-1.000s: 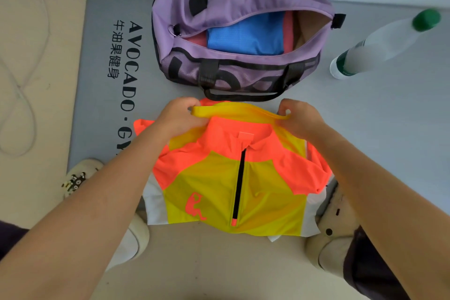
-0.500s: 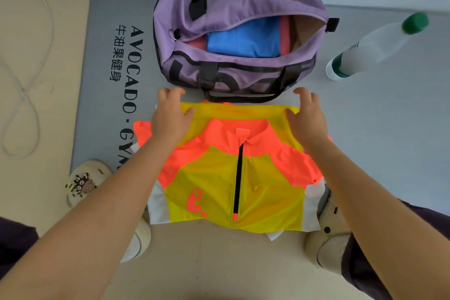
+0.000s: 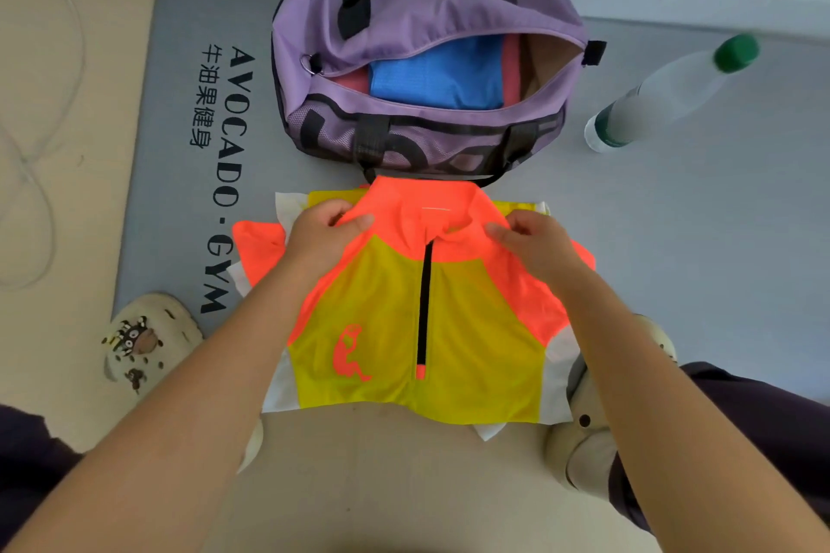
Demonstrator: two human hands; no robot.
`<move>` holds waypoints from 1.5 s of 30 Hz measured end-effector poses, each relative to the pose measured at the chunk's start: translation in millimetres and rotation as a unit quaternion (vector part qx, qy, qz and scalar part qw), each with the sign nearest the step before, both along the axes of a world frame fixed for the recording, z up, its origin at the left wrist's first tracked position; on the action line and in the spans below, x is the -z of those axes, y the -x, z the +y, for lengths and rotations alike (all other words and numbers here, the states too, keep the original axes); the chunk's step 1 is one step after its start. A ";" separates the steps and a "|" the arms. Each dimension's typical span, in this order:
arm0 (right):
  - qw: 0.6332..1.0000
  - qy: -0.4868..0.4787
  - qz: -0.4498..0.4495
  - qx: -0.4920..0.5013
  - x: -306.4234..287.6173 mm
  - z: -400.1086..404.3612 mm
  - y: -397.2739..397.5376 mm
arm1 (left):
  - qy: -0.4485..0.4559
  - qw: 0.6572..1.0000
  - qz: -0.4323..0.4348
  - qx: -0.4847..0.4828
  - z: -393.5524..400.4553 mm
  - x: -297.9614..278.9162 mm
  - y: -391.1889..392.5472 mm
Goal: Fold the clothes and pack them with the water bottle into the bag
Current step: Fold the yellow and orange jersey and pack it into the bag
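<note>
Jersey (image 3: 449, 319), orange and yellow: centre of frame, flat on grey mat (image 3: 673, 238); left hand (image 3: 321, 233) and right hand (image 3: 536, 240) each pinch its shoulders beside the collar. Purple bag (image 3: 404, 18): upper centre, unzipped, blue garment (image 3: 435, 76) inside. Water bottle (image 3: 664, 97): upper right, upright.

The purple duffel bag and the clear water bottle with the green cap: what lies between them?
Only bare grey mat separates the bag and bottle, in the head view.
</note>
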State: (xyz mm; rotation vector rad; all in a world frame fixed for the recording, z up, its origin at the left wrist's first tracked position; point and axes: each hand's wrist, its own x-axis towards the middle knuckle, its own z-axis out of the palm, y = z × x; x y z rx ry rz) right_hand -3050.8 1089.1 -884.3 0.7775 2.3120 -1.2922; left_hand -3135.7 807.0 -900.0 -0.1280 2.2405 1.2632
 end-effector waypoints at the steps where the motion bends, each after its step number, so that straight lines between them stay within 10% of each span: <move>1: 1.000 -0.012 0.009 0.015 0.9 -1.6 4.2 | 0.008 1.000 0.009 0.004 2.7 -0.7 2.2; 15: 0.972 -0.019 -0.203 -0.119 11.4 9.1 7.6 | 0.171 0.971 -0.060 0.154 -12.1 7.9 3.9; 20: 0.983 -0.065 -0.121 -0.121 18.8 13.6 -0.6 | 0.334 0.915 0.178 0.136 8.6 -3.8 -24.3; 24: 0.980 -0.073 -0.123 -0.139 14.0 24.3 -4.8 | 0.187 0.856 0.342 0.339 50.1 -14.6 -67.8; 31: 0.825 -0.312 -0.298 -0.364 -14.0 69.1 -23.0 | 0.260 0.831 0.176 0.460 61.4 12.4 -102.2; 38: 0.868 -0.485 -0.065 -0.081 -27.7 44.5 -63.8 | 0.218 0.855 0.130 0.452 66.5 4.5 -97.8; 45: 0.968 -0.206 0.050 -0.137 -13.8 -74.7 -85.1 | 0.182 0.956 0.225 0.055 10.0 -19.3 -125.3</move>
